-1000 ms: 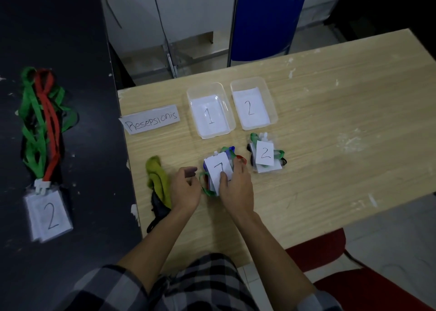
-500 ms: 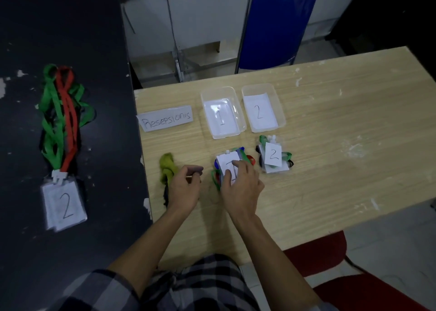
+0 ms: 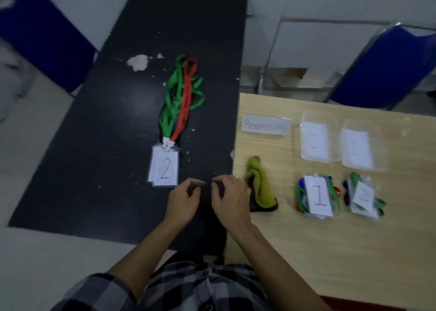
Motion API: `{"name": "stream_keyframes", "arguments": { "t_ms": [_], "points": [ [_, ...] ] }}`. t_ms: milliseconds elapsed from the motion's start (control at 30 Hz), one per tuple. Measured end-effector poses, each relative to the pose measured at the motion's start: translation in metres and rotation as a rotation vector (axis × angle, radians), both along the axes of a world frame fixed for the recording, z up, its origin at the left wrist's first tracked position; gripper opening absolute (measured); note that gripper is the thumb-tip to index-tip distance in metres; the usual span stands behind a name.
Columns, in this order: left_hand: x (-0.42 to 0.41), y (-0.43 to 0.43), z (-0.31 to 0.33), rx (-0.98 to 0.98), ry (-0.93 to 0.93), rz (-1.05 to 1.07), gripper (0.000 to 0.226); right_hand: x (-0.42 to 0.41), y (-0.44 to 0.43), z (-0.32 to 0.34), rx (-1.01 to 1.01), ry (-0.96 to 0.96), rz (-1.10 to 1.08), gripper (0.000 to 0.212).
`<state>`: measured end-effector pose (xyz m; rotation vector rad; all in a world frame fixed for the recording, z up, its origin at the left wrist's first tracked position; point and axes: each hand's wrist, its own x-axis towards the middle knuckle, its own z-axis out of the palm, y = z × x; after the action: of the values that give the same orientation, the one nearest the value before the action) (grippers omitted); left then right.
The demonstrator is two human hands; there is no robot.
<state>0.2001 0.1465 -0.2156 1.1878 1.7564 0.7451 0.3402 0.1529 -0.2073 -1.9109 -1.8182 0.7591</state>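
leaving the "1" bundle [image 3: 317,197] well right of the fingers, the left hand [image 3: 182,200] and right hand [image 3: 232,200] now hover over the black table [image 3: 106,145], fingers loosely curled and empty, the "2" badge stack [image 3: 164,169] just beyond them, probably next to be picked up.

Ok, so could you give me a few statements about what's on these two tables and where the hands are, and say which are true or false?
1. The left hand is over the black table. True.
2. The badge stack on the black table is marked 1. False: the badge stack is marked 2.
3. The yellow-green cloth lies on the wooden table. True.
4. The right hand grips the bundle marked 1. False: that bundle lies on the wooden table, apart from both hands.
5. The lanyards on the badge stack are all blue. False: they are green and red.
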Motion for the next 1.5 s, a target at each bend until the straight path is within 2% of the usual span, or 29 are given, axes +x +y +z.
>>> {"name": "stream_keyframes", "arguments": {
  "t_ms": [133,233,367,500,633,767,900,967,1100,1267,1433,1500],
  "points": [
    [-0.058,-0.015,-0.011,-0.060,0.029,0.135,0.029,-0.048,0.008,-0.009,-0.128,-0.006,0.097,0.017],
    [-0.092,-0.017,-0.016,-0.100,0.034,0.207,0.036,-0.081,0.027,-0.017,-0.211,0.025,0.073,0.017],
    [-0.119,-0.011,-0.023,-0.147,0.056,0.197,0.026,-0.116,0.061,-0.027,-0.268,0.100,-0.063,0.020],
    [-0.138,-0.002,-0.025,-0.156,0.024,0.179,0.027,-0.138,0.092,-0.034,-0.324,0.131,-0.217,0.028],
    [-0.150,0.007,-0.028,-0.177,0.026,0.188,0.027,-0.144,0.107,-0.036,-0.391,0.148,-0.351,0.018],
    [-0.155,0.013,-0.030,-0.189,0.022,0.195,0.026,-0.143,0.107,-0.038,-0.393,0.209,-0.392,0.012],
    [-0.154,0.018,-0.029,-0.201,-0.014,0.218,0.024,-0.129,0.103,-0.035,-0.348,0.469,-0.399,0.001],
    [-0.148,0.022,-0.027,-0.196,-0.026,0.242,0.024,-0.115,0.099,-0.029,-0.344,0.615,-0.408,0.005],
    [-0.117,0.034,-0.019,-0.224,-0.172,0.263,0.021,-0.075,0.084,-0.009,-0.340,0.721,-0.398,0.010],
    [-0.047,0.045,0.000,-0.384,-0.504,0.231,0.028,-0.015,0.063,0.004,-0.377,0.686,-0.415,0.009],
    [0.008,0.043,0.000,-0.333,-0.459,0.141,0.014,0.038,0.045,0.008,-0.323,0.661,-0.518,0.012],
    [0.023,0.043,0.000,-0.329,-0.445,0.126,0.014,0.060,0.040,0.005,-0.211,0.441,-0.509,0.011]
  ]
}}
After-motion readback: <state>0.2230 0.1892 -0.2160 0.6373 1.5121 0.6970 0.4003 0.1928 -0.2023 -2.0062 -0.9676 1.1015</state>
